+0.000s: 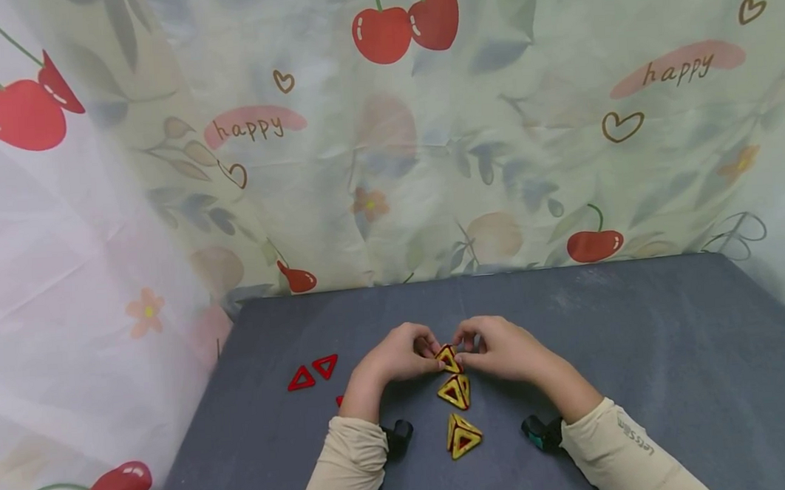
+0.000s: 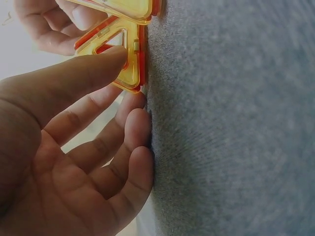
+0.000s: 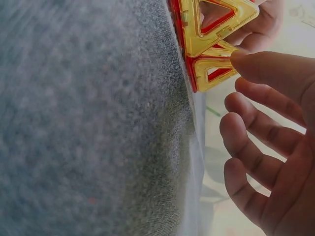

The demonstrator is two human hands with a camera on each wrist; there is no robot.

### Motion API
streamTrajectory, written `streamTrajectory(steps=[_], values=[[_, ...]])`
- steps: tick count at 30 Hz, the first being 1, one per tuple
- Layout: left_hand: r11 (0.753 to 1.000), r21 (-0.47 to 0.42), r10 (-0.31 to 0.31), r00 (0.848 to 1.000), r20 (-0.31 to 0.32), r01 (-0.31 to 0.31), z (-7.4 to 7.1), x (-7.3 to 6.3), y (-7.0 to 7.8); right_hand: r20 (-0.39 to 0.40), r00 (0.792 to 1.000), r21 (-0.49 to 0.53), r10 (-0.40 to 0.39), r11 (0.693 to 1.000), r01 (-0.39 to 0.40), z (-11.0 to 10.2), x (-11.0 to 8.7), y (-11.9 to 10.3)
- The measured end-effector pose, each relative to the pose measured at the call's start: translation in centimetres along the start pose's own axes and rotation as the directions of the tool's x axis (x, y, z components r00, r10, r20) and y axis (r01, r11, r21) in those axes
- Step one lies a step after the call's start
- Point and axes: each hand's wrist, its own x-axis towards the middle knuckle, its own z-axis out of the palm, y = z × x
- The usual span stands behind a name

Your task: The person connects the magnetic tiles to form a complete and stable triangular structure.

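Three small pyramids of yellow and red see-through triangle tiles stand in a row on the dark table. Both hands are at the far pyramid [image 1: 449, 369]. My left hand [image 1: 398, 354] pinches it from the left, the thumb lying across a yellow face [image 2: 133, 78] in the left wrist view. From the other side my right hand [image 1: 504, 346] pinches its edge between thumb and fingers; its other fingers are spread loosely. Just nearer is the middle pyramid [image 1: 464, 391], almost touching the far one. The near pyramid [image 1: 452, 436] stands apart, between the forearms.
Left of the left hand lie two flat red triangles, one [image 1: 301, 387] beside the other [image 1: 324, 359]. A third red piece [image 1: 339, 401] is mostly hidden by the left wrist. A printed curtain [image 1: 415, 162] hangs behind the grey table [image 1: 637, 336].
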Motion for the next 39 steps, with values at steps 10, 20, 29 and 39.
streamTrajectory(steps=[10, 20, 29, 39], values=[[1.0, -0.015, 0.027, 1.0, 0.011, -0.027, 0.1, 0.19, 0.13, -0.018, 1.0, -0.015, -0.012, 1.0, 0.011, -0.05, 0.01, 0.14], [0.999, 0.001, 0.053, 0.999, 0.003, -0.053, 0.3, 0.23, 0.42, -0.005, 1.0, -0.02, -0.016, 1.0, 0.015, -0.13, -0.05, 0.2], [0.998, 0.003, 0.055, 0.998, 0.006, -0.055, 0.4, 0.27, 0.53, 0.008, 1.0, -0.013, -0.006, 1.0, 0.006, -0.18, -0.09, 0.08], [0.998, -0.033, 0.056, 0.998, 0.017, -0.055, -0.23, -0.05, 0.33, 0.005, 1.0, -0.01, -0.025, 1.0, 0.025, -0.32, -0.13, -0.05]])
